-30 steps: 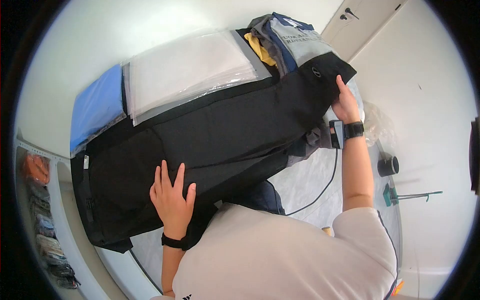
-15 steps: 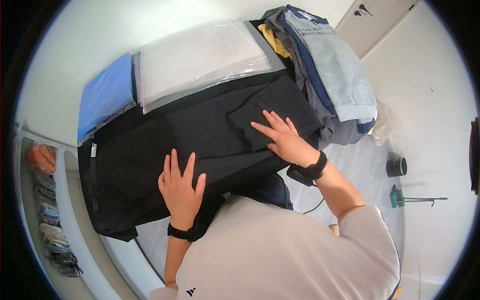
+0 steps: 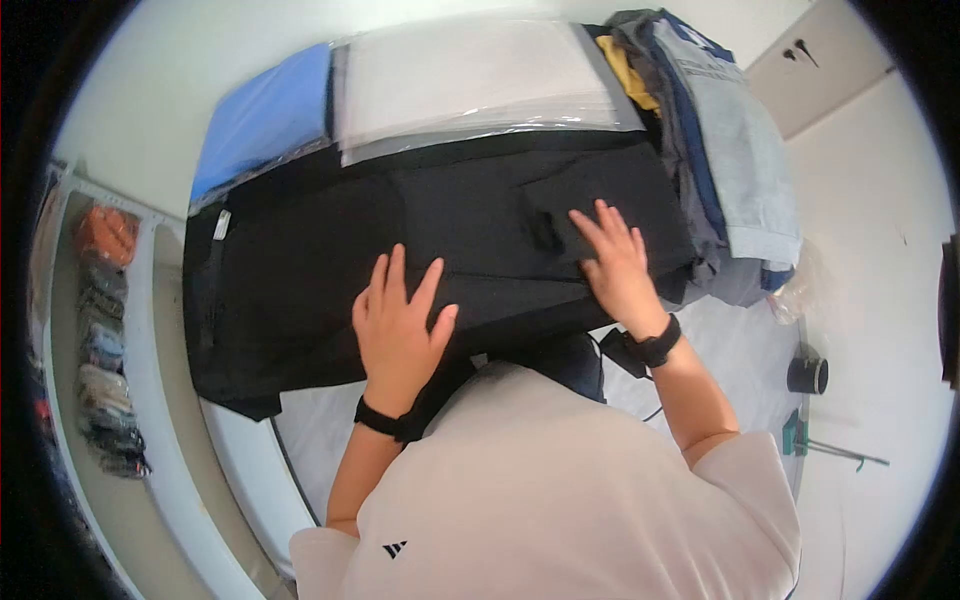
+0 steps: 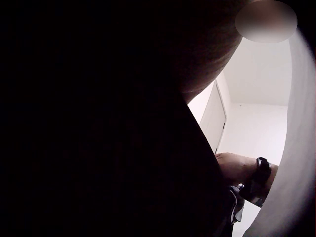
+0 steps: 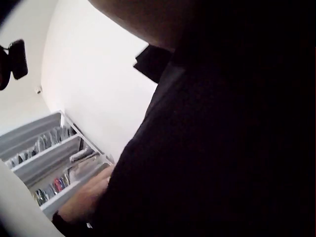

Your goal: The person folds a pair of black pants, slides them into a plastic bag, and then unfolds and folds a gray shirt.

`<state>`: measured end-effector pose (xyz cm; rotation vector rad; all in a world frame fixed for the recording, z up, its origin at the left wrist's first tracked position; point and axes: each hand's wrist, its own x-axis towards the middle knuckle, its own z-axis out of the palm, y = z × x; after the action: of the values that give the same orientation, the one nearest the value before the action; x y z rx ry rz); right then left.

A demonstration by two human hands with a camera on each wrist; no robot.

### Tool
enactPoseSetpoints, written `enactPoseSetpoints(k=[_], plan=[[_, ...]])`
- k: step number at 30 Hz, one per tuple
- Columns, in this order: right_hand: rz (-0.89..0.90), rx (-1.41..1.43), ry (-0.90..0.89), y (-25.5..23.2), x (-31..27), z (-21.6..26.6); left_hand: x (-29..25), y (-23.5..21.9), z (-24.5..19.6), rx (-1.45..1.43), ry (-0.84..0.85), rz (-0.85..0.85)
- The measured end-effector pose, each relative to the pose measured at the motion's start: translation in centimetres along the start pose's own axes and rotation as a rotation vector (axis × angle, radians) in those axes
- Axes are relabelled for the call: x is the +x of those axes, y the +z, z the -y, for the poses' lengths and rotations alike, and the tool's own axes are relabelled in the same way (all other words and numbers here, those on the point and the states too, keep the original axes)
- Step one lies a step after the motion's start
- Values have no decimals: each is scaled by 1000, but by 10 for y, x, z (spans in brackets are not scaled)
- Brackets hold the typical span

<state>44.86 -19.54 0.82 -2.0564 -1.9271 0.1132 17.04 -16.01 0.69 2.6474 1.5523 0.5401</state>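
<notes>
Black trousers (image 3: pixel 300 270) lie lengthwise in front of me in the head view, waistband and white tag (image 3: pixel 222 225) at the left. At the right, the leg end is folded back on itself as a flap (image 3: pixel 620 180). My left hand (image 3: pixel 402 325) rests flat on the near side of the trousers, fingers spread. On the folded part lies my right hand (image 3: pixel 622 280), fingers extended. Dark cloth fills most of both wrist views; the right hand (image 4: pixel 237 167) shows in the left one, the left hand (image 5: pixel 86 197) in the right one.
Behind the trousers lie a stack of clear plastic bags (image 3: pixel 480 75) and a blue packaged item (image 3: pixel 265 120). Piled clothes, a grey sweatshirt (image 3: pixel 735 150) on top, sit at the right. A shelf with bagged items (image 3: pixel 105 380) stands at the left; a black bin (image 3: pixel 808 376) is at the right.
My right hand has let go of the trouser leg's end, which is now folded inward to the left, and rests on it. My left hand stays on the cloth. The head view has shifted.
</notes>
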Motion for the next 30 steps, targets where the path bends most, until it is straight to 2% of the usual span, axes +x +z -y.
enactPoseSetpoints(k=[1, 4, 5, 7, 11, 13, 15, 17, 18, 20, 21, 23, 25, 27, 29, 30], plan=[[-27, 55, 18, 0, 1, -2, 0, -1, 0, -9, -1, 2], [-274, 390, 89, 1, 8, -7, -1, 0, 3, -21, -3, -26], [-284, 375, 106, 5, 7, -7, -1, 1, 4, -43, 15, -43], [-83, -13, 59, 11, 3, -1, -3, 3, 7, -37, 17, -60], [-20, -45, 5, -7, -2, 5, -2, 2, 3, -44, 19, -40], [1, 400, -12, -21, -2, -18, -1, 0, 3, -49, 19, -32], [-268, 301, 84, -36, 1, -47, -1, 0, 3, -36, 7, -22], [-478, -92, 276, -38, -8, -77, -1, 2, 3, -41, 8, -24], [-479, -97, 279, -38, -12, -86, -1, 2, 3, -36, 10, -26], [-371, 288, 571, -42, -17, -94, -1, 2, 2, -35, 12, -29], [-370, 284, 573, -45, -18, -99, -1, 3, 2, -19, 7, -23], [-258, 461, 603, -53, -17, -102, -2, 3, 2, -6, 5, -13], [-221, 448, 653, -61, -15, -101, -1, 3, 2, -1, 2, -9], [-18, 576, 647, -66, -14, -103, -1, 3, 2, 0, 3, -2], [-21, 657, 675, -66, -11, -96, -1, 3, 2, 2, 2, 2], [-113, 1036, 696, -59, -10, -99, -1, 2, 2, 10, -2, 7]])
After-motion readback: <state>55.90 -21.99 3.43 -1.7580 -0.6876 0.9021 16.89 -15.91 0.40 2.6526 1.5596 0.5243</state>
